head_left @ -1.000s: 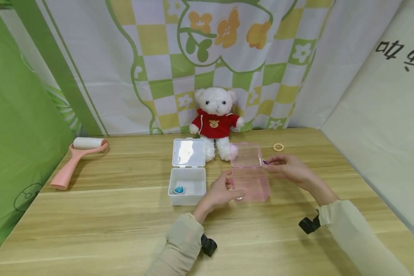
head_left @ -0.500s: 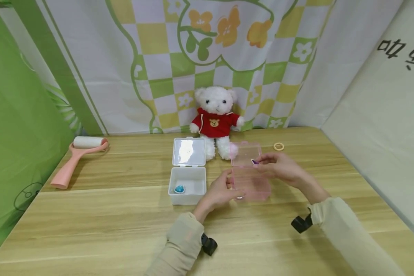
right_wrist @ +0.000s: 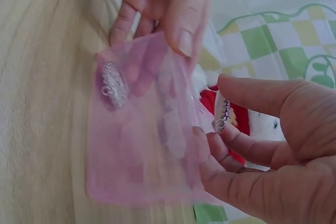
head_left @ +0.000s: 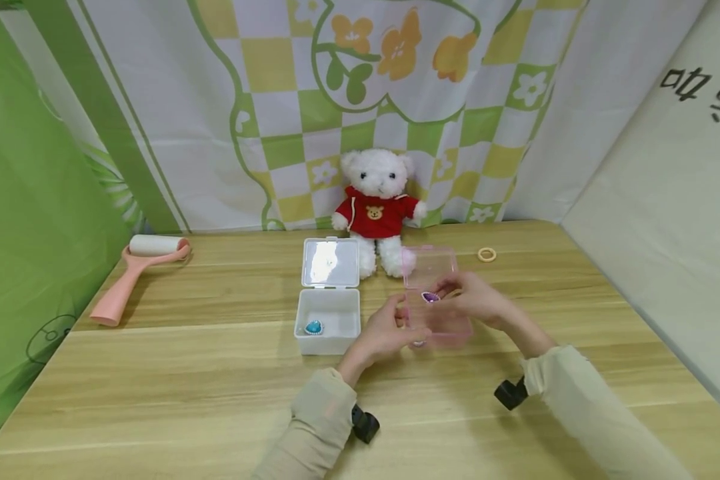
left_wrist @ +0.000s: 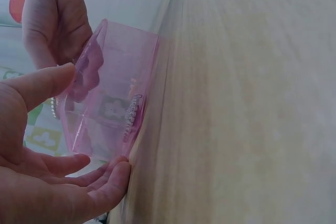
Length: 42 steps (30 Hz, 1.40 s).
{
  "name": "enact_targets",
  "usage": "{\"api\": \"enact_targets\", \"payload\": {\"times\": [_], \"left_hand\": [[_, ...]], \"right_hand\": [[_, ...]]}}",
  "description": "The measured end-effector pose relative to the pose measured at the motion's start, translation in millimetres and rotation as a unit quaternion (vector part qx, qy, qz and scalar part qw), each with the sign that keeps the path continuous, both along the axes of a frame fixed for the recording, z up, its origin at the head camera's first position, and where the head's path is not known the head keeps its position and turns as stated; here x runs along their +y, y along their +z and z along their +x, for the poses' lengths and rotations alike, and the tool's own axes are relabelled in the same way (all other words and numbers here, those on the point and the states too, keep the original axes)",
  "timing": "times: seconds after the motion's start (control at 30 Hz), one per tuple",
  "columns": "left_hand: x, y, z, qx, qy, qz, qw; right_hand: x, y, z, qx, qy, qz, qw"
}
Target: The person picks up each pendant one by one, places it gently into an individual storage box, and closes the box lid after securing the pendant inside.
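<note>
My left hand (head_left: 385, 331) holds the left side of an open pink see-through plastic box (head_left: 451, 341), thumb at the rim. Between thumb and fingers, my right hand (head_left: 480, 301) pinches a purple gem charm (head_left: 430, 297) with a beaded silver edge, over the box's opening. Its edge and small ring show in the right wrist view, where the charm (right_wrist: 226, 115) is seen side-on. Through the pink wall, a silver-edged charm (right_wrist: 116, 84) shows at the bottom of the box. To the left, an open white box (head_left: 327, 346) contains a blue gem charm (head_left: 314, 327).
A white teddy bear (head_left: 375, 213) in a red hoodie sits behind the boxes against the curtain. At the far left lies a pink-handled lint roller (head_left: 133, 273). A small wooden ring (head_left: 487, 255) rests at the back right of the wooden table (head_left: 216, 400).
My right hand has brought the purple charm leftward from beside the pink box's lid to over its opening. The left hand keeps its hold on the box.
</note>
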<state>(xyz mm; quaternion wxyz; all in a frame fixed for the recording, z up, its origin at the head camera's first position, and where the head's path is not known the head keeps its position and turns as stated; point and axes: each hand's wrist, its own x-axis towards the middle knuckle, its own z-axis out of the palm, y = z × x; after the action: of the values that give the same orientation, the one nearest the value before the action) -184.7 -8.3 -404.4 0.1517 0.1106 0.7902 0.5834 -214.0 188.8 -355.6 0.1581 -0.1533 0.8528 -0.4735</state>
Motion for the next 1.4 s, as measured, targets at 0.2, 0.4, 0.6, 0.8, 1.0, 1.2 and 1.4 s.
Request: {"api": "enact_targets", "payload": {"times": [0.2, 0.4, 0.6, 0.8, 1.0, 1.2, 1.4], "left_hand": [[0.0, 0.0, 0.1, 0.000, -0.002, 0.004, 1.0000], [0.4, -0.2, -1.0, -0.005, 0.001, 0.001, 1.0000], [0.5, 0.0, -1.6, 0.004, 0.002, -0.001, 1.0000], [-0.2, -0.2, -1.4, 0.008, 0.003, -0.012, 0.9999], [0.4, 0.4, -2.1, 0.008, 0.004, -0.020, 0.9998], [1.2, 0.2, -2.4, 0.010, 0.004, -0.017, 0.9998], [1.4, -0.8, -2.3, 0.015, 0.005, -0.029, 0.9994]], "right_hand": [[-12.4, -4.0, 1.7, -0.011, -0.005, 0.046, 0.9989], [-23.0, -7.2, 3.8, 0.015, -0.002, 0.118, 0.9929], [-26.7, -12.2, 5.8, 0.041, 0.000, 0.129, 0.9908], [-33.6, -13.3, 7.9, 0.053, -0.008, 0.186, 0.9811], [-38.7, -12.9, 8.9, 0.057, -0.015, 0.253, 0.9656], [-41.1, -14.3, 7.2, 0.065, -0.022, 0.291, 0.9543], [-42.0, -17.5, 7.0, 0.070, -0.044, 0.288, 0.9542]]}}
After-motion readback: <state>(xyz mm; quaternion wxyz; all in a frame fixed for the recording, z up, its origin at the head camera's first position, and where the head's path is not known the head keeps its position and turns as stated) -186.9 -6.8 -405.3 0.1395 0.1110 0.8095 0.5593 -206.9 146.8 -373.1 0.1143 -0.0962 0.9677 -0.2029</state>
